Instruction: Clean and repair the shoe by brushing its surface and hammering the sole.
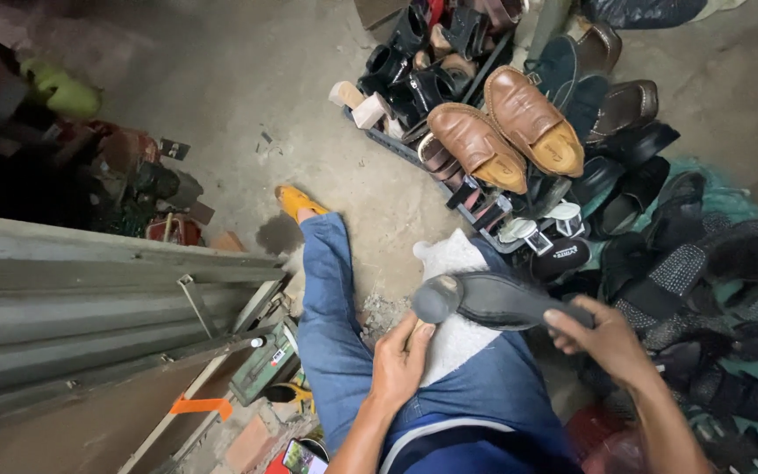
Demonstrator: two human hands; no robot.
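Note:
My right hand (603, 338) grips the toe end of a dark shoe (493, 300) turned sole up, its heel pointing left. My left hand (401, 360) rests just under the heel, fingers curled against a small tan piece and a white cloth (454, 338) spread over my lap. I sit in blue jeans (331, 316), one leg stretched out to a foot in a yellow slipper (296, 202) on the concrete floor.
A heap of shoes fills the right side, with a pair of brown loafers (506, 132) on top and black sandals (704, 272) lower. Corrugated metal sheeting (89, 307) and a wooden board lie on the left. A green metal box (265, 364) sits by my knee.

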